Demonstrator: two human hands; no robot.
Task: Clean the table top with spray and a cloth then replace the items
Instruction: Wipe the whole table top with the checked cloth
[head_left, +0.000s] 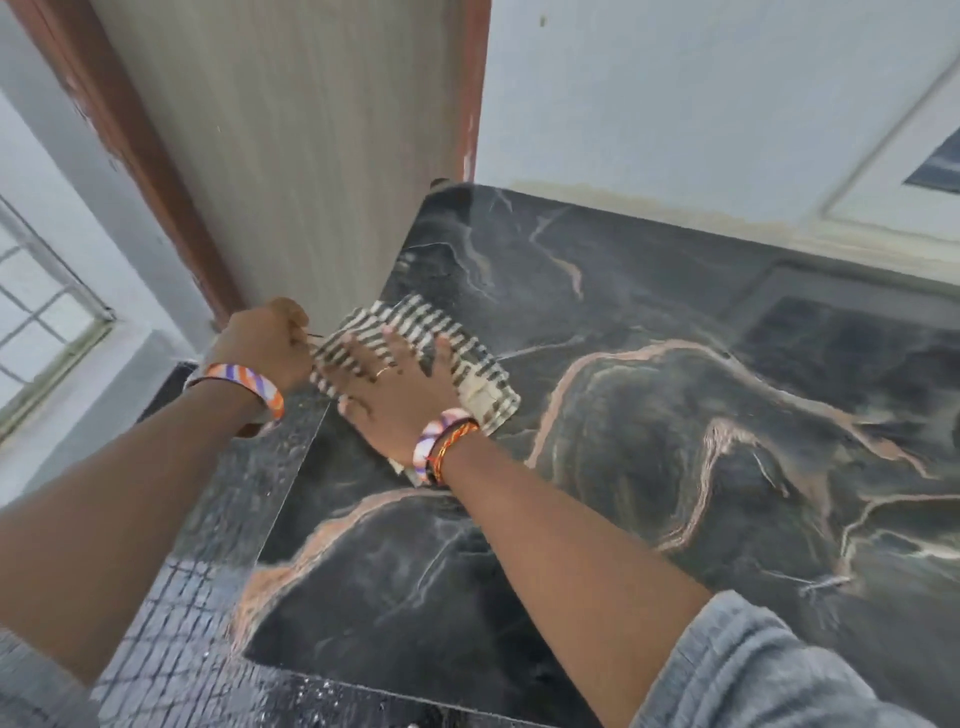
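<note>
A black-and-white striped cloth (467, 358) lies on the black marble table top (649, 415) near its far left corner. My right hand (395, 384) presses flat on the cloth with the fingers spread. My left hand (265, 343) is curled into a fist just off the table's left edge, touching the cloth's left corner. I cannot tell whether it holds anything. No spray bottle is in view.
A pale wooden door (291, 156) with a red-brown frame stands right behind the table's far left corner. A light wall (675, 93) runs along the table's back edge. Dark tiled floor (171, 649) lies left of the table, and a window (41, 312) is at far left.
</note>
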